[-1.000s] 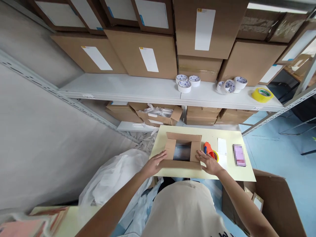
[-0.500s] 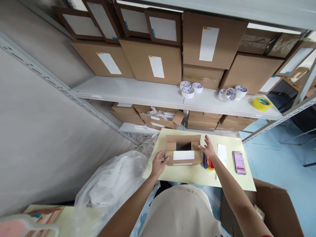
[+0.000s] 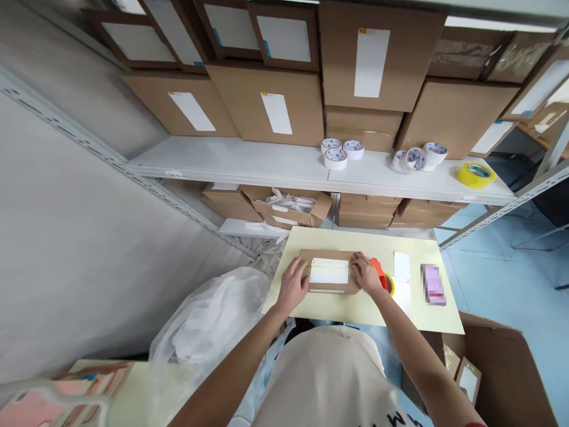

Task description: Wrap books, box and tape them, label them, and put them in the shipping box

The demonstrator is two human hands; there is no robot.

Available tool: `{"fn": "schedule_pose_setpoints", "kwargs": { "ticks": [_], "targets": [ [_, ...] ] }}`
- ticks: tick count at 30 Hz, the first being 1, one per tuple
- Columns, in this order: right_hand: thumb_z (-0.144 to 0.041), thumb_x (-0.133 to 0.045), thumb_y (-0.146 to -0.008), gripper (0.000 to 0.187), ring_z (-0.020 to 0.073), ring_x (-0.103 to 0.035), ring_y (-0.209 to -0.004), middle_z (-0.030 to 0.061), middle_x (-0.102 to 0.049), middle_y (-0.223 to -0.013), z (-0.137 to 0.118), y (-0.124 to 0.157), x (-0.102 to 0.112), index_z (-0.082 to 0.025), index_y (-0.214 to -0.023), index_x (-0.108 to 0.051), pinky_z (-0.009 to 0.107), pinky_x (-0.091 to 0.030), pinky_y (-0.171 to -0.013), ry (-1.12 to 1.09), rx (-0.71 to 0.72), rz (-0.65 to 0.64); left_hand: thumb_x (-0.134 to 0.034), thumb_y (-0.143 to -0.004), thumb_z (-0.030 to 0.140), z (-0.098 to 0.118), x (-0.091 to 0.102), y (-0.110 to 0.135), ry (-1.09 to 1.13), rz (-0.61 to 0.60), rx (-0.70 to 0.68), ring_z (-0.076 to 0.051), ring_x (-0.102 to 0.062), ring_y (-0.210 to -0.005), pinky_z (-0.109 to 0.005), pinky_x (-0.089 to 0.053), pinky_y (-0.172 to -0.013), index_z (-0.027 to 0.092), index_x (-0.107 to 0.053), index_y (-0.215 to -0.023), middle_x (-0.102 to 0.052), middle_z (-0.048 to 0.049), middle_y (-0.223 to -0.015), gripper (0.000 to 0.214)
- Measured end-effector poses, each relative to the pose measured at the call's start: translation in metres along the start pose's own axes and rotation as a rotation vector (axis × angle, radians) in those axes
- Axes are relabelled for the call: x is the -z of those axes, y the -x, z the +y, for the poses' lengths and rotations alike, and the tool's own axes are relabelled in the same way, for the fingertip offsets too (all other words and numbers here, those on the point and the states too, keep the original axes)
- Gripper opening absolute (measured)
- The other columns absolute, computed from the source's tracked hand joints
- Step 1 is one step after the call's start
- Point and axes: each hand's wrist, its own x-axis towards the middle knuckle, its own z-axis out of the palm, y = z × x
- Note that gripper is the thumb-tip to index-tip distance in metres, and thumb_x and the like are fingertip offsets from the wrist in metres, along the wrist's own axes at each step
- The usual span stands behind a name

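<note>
Flaps on the small cardboard box [image 3: 329, 286] are down now; half a second ago the top gaped and the dark inside showed. Right hand [image 3: 365, 273] has dropped from beside the far right corner onto the right end of the top; left hand [image 3: 294, 284] has shifted from the near left corner up onto the left end. Box sits flat on the pale yellow bench [image 3: 342, 305], left of bench centre, white label [image 3: 329, 271] facing up, thin line running across it.

Left fingers bent over the left edge, touching box. Right fingers bunched near the far right corner, also touching. Can't tell if either hand actually grips or just presses.

Just right of the right hand: orange tape dispenser [image 3: 379, 270], partly hidden by that hand, yellow tape roll [image 3: 390, 284] at its near side. Further right, white paper [image 3: 402, 267], then a pixelated purple item [image 3: 433, 284] near the bench's right side.

Behind bench, grey shelf [image 3: 267, 157] with two clusters of white tape rolls [image 3: 335, 159], one more yellow roll [image 3: 476, 175] at right, labelled cartons [image 3: 273, 107] stacked behind. White plastic bag [image 3: 208, 320] left of bench; big open carton [image 3: 502, 367] lower right, smaller boxes inside.
</note>
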Motion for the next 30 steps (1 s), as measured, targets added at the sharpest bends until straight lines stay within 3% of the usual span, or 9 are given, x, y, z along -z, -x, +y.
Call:
{"fn": "schedule_pose_setpoints", "kwargs": {
  "ticks": [4, 8, 12, 15, 18, 22, 26, 28, 30],
  "targets": [
    [-0.025, -0.035, -0.096, 0.037, 0.0214, -0.042, -0.139, 0.0083, -0.049, -0.148, -0.004, 0.005, 0.004, -0.019, -0.120, -0.063, 0.041, -0.044, -0.107, 0.026, -0.038, 0.000, -0.047, -0.089, 0.035, 0.017, -0.006, -0.010, -0.170, -0.212, -0.179, -0.034, -0.027, -0.146, -0.053, -0.024, -0.116, 0.018, -0.047, -0.142, -0.039, -0.0146, -0.154, 0.055],
    [-0.035, -0.037, -0.096, 0.045, 0.0243, -0.044, -0.137, 0.0071, -0.040, -0.154, 0.007, 0.023, 0.009, -0.023, -0.137, -0.051, 0.043, -0.043, -0.106, 0.033, -0.105, 0.045, -0.047, -0.090, 0.040, 0.021, -0.012, -0.015, -0.227, -0.282, -0.225, -0.032, -0.028, -0.146, -0.053, -0.016, -0.119, 0.019, -0.039, -0.148, -0.036, -0.0139, -0.155, 0.062],
    [-0.034, -0.036, -0.096, 0.045, 0.0250, -0.052, -0.127, 0.0142, -0.056, -0.136, 0.036, 0.050, 0.005, -0.015, -0.134, -0.053, 0.040, -0.045, -0.103, 0.088, -0.230, 0.134, -0.048, -0.090, 0.044, 0.021, -0.012, -0.017, -0.253, -0.290, -0.248, -0.032, -0.028, -0.146, -0.052, -0.014, -0.119, 0.019, -0.036, -0.150, -0.035, -0.0137, -0.156, 0.065],
    [-0.031, -0.041, -0.094, 0.039, 0.0274, -0.059, -0.116, 0.0165, -0.066, -0.116, 0.051, 0.063, -0.006, -0.012, -0.121, -0.060, 0.040, -0.046, -0.098, 0.172, -0.391, -0.002, -0.051, -0.088, 0.051, 0.022, -0.013, -0.017, -0.267, -0.310, -0.274, -0.033, -0.025, -0.147, -0.051, -0.015, -0.119, 0.017, -0.033, -0.151, -0.030, -0.0145, -0.158, 0.074],
    [-0.031, -0.048, -0.091, 0.043, 0.0305, -0.061, -0.114, 0.0214, -0.065, -0.119, 0.049, 0.061, -0.018, -0.007, -0.126, -0.056, 0.039, -0.048, -0.092, 0.197, -0.519, -0.154, -0.054, -0.084, 0.057, 0.024, -0.017, -0.015, -0.276, -0.326, -0.277, -0.034, -0.025, -0.147, -0.050, -0.016, -0.119, 0.014, -0.031, -0.152, -0.029, -0.0167, -0.158, 0.084],
    [-0.026, -0.058, -0.083, 0.051, 0.0344, -0.066, -0.105, 0.0259, -0.067, -0.112, 0.037, 0.045, -0.024, -0.002, -0.127, -0.052, 0.041, -0.049, -0.084, 0.138, -0.694, -0.148, -0.057, -0.082, 0.057, 0.024, -0.023, -0.014, -0.286, -0.317, -0.277, -0.034, -0.026, -0.146, -0.048, -0.017, -0.119, 0.015, -0.032, -0.151, -0.031, -0.0166, -0.157, 0.085],
    [-0.019, -0.050, -0.082, 0.041, 0.0322, -0.067, -0.099, 0.0230, -0.069, -0.107, 0.042, 0.038, -0.004, -0.005, -0.120, -0.056, 0.040, -0.048, -0.081, 0.123, -0.702, -0.101, -0.055, -0.085, 0.055, 0.024, -0.025, -0.010, -0.299, -0.292, -0.289, -0.033, -0.029, -0.145, -0.048, -0.020, -0.118, 0.017, -0.035, -0.150, -0.034, -0.0146, -0.156, 0.078],
    [-0.021, -0.048, -0.081, 0.036, 0.0285, -0.066, -0.097, 0.0177, -0.070, -0.105, 0.047, 0.038, 0.019, -0.011, -0.114, -0.058, 0.036, -0.048, -0.079, 0.078, -0.677, -0.049, -0.052, -0.086, 0.055, 0.023, -0.025, -0.007, -0.319, -0.281, -0.301, -0.032, -0.030, -0.145, -0.047, -0.021, -0.118, 0.017, -0.036, -0.150, -0.035, -0.0134, -0.156, 0.076],
    [-0.029, -0.046, -0.082, 0.029, 0.0243, -0.065, -0.086, 0.0110, -0.070, -0.094, 0.047, 0.036, 0.046, -0.015, -0.103, -0.061, 0.032, -0.048, -0.072, -0.094, -0.621, 0.087, -0.051, -0.087, 0.055, 0.024, -0.026, -0.002, -0.341, -0.263, -0.311, -0.030, -0.030, -0.145, -0.045, -0.021, -0.118, 0.017, -0.036, -0.150, -0.035, -0.0123, -0.156, 0.075]
  ]
}}
